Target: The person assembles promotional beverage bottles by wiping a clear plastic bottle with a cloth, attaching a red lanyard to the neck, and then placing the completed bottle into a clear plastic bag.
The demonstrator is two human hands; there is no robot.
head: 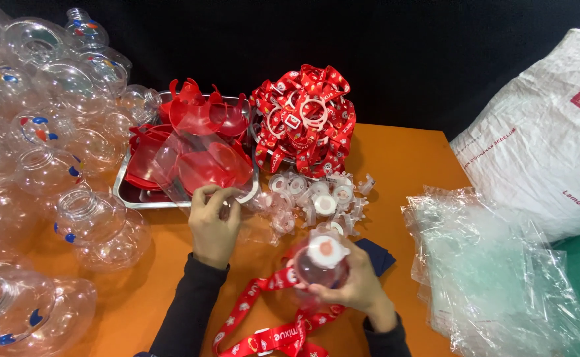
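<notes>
Gripping a clear capped bottle (321, 263), the right hand (356, 285); left hand (214, 221) pinches a clear cap (247, 193).

The clear bottles (45, 165) run off the left edge, and the white sack (541, 132) and pile of clear bags (495, 277) are cut by the right and bottom edges. The red lanyard (270, 324) leaves the frame at the bottom, as do both sleeves. The metal tray (135, 198) is mostly hidden under red plastic pieces (197, 142); the small clear fittings (316, 195) are too small to make out.
</notes>
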